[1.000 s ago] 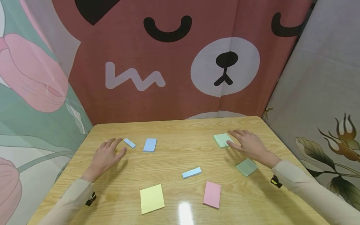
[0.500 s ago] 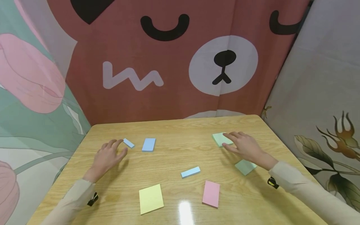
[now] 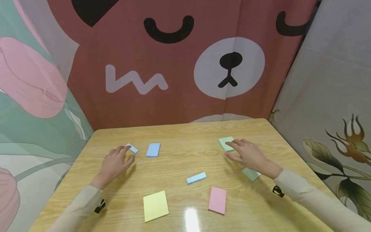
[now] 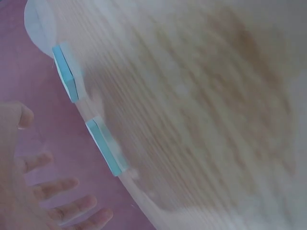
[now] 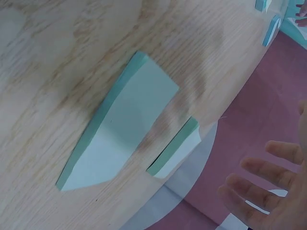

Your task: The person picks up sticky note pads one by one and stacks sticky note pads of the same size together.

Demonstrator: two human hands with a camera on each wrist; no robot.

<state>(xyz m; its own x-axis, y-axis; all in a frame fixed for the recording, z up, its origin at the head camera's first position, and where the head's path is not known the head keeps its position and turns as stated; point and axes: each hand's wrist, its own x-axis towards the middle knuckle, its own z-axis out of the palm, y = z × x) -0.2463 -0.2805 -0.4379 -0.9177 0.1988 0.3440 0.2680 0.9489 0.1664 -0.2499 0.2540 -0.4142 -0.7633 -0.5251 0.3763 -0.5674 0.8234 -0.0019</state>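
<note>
Right hand [image 3: 247, 155] shifted left, spread, seemingly near pad [image 3: 224, 140]

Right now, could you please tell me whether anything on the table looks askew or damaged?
No damage shows, but the nearer green pad sits cornerwise and the left blue strip slants, unlike the straighter blue pad.

Beyond the wood-grain tabletop [image 3: 179, 138], at twelve o'clock, hangs a reddish-brown cloth [image 3: 174, 109] printed with a bear's face: curved black eyes [image 3: 169, 39], a pale muzzle [image 3: 210, 72] towards one, a lilac zigzag [image 3: 126, 79] towards eleven. At ten o'clock there's a curtain with pink tulip-like blooms [image 3: 32, 77]; at two, a grey cloth [image 3: 327, 80] with orange flowers [image 3: 354, 141]. Glare [image 3: 191, 220] whitens the tabletop at six.
</note>
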